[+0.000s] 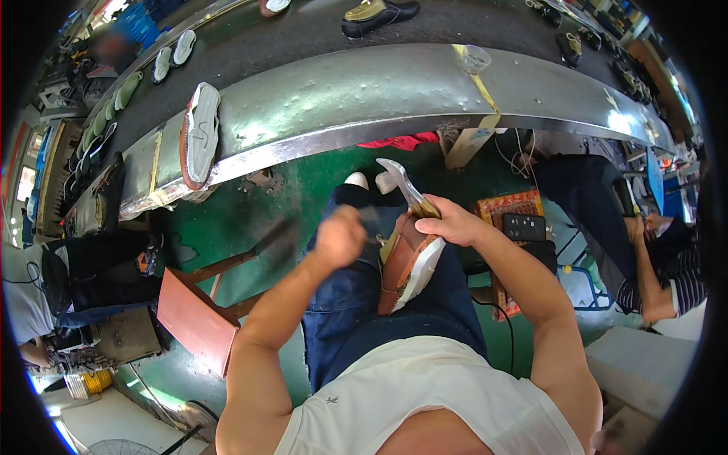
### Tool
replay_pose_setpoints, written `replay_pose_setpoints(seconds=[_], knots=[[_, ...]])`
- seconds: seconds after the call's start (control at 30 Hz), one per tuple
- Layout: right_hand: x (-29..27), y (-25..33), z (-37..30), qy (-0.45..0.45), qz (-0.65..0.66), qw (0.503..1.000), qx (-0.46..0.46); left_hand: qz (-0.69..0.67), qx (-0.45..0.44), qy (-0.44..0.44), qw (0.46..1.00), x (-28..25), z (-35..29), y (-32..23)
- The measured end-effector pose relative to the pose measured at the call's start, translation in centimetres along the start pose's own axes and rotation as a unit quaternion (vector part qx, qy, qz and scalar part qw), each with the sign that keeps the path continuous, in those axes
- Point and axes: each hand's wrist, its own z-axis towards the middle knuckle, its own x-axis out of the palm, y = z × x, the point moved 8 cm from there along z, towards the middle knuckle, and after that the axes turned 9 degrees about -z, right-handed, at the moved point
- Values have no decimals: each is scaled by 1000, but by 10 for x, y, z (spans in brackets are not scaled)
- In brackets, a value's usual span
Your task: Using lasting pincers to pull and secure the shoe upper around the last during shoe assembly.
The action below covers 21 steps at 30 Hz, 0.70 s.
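Note:
My right hand is closed around a silver metal tool with a hooked upper end and a yellowish lower part; its exact kind is unclear. Right under that hand, a reddish-brown shoe with a white sole rests tilted on my lap, its sole turned to the right. My fingers seem to touch the shoe's upper end. To the left of the shoe, my left hand is raised and curled into a fist, smeared by motion. A faint blur beside it may be something thin that it holds.
A metal-edged bench with a dark belt crosses ahead, bearing several shoes, among them a white-soled shoe at its left. A pinkish stool stands left. At right are a patterned box and a seated person; another person sits left.

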Motion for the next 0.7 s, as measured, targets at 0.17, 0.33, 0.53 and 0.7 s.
replay_pose_setpoints(seconds=[0.17,0.33,0.53,0.7], knots=[[6,0,8,-80,-64,992,73,-265,-97,-138,949,-22,-2,26],[19,9,29,-142,-160,976,44,-321,92,-8,943,-2,-26,-91],[31,30,17,-45,-300,951,-52,-542,31,100,834,7,-29,-43],[14,26,12,51,-203,978,-15,-466,35,198,862,-3,-17,-63]])
